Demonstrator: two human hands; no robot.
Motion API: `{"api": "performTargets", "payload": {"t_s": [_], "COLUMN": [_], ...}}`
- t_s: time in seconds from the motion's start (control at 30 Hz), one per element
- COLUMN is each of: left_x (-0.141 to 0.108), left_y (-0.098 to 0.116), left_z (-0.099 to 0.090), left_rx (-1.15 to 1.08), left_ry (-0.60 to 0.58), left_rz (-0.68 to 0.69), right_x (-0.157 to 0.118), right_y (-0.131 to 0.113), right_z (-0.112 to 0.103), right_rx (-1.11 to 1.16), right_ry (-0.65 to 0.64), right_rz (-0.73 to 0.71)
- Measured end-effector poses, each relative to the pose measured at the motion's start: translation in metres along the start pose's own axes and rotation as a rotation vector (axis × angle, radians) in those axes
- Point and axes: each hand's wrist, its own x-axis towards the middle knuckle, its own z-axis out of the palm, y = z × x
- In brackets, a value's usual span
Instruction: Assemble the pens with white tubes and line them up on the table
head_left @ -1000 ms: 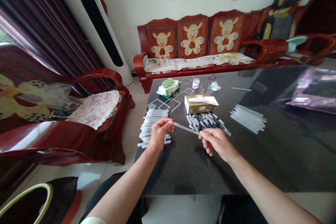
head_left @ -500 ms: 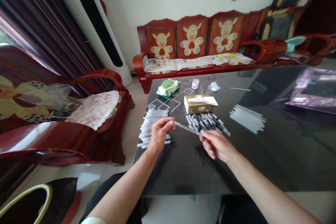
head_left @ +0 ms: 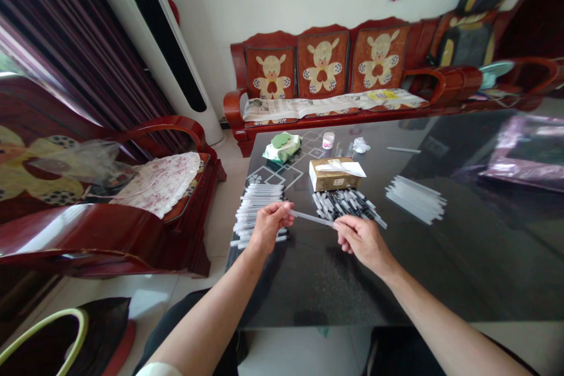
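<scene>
A slim translucent pen barrel (head_left: pixel 312 219) is stretched between my two hands above the dark table. My left hand (head_left: pixel 269 224) pinches its left end, close beside a stack of whitish pens (head_left: pixel 255 205) with some dark ends. The right end is gripped by the closed fingers of my right hand (head_left: pixel 360 239), which hide that tip. Just beyond my hands lies a pile of black-and-clear pen parts (head_left: pixel 348 204), in front of a gold tissue box (head_left: pixel 335 175). More clear barrels (head_left: pixel 416 198) lie in a heap to the right.
On the glossy table (head_left: pixel 396 282) are a green wipes pack (head_left: pixel 282 148), a small white cup (head_left: pixel 328 140), a crumpled tissue (head_left: pixel 361 145) and one loose barrel (head_left: pixel 403 150). A pinkish plastic package (head_left: pixel 529 153) lies at the right. A wooden armchair (head_left: pixel 132 229) stands left.
My right hand has turned slightly and closed its fingers more around the barrel's end. The barrel's right end has come up a little, so it lies more level.
</scene>
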Motion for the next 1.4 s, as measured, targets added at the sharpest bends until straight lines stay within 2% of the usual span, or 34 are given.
{"api": "performTargets", "payload": {"t_s": [0.13, 0.4, 0.67, 0.77, 0.9, 1.0, 1.13, 1.4], "left_x": [0.000, -0.001, -0.006, -0.007, -0.008, -0.007, -0.004, -0.002], "left_y": [0.000, 0.005, 0.007, 0.007, 0.010, 0.012, 0.011, 0.008], "left_z": [0.001, 0.003, 0.009, 0.010, 0.011, 0.008, 0.001, -0.005], "left_rx": [0.001, 0.128, 0.191, 0.222, 0.238, 0.202, 0.120, 0.073], "left_ry": [0.030, 0.066, 0.059, 0.050, 0.032, -0.008, -0.022, -0.004], "left_rz": [0.048, 0.104, 0.189, 0.226, 0.240, 0.195, 0.072, -0.057], "right_x": [-0.001, -0.002, -0.001, -0.001, 0.000, 0.000, 0.000, -0.003], "right_y": [-0.002, -0.004, 0.005, 0.007, 0.008, 0.008, 0.006, -0.007], "right_z": [0.003, 0.003, 0.009, 0.010, 0.008, 0.008, 0.007, 0.003], "right_rx": [-0.043, -0.012, 0.388, 0.549, 0.638, 0.562, 0.345, -0.123], "right_ry": [0.022, 0.012, -0.077, -0.151, -0.225, -0.165, -0.049, 0.032], "right_rz": [-0.037, 0.007, 0.277, 0.387, 0.485, 0.389, 0.230, -0.082]}}
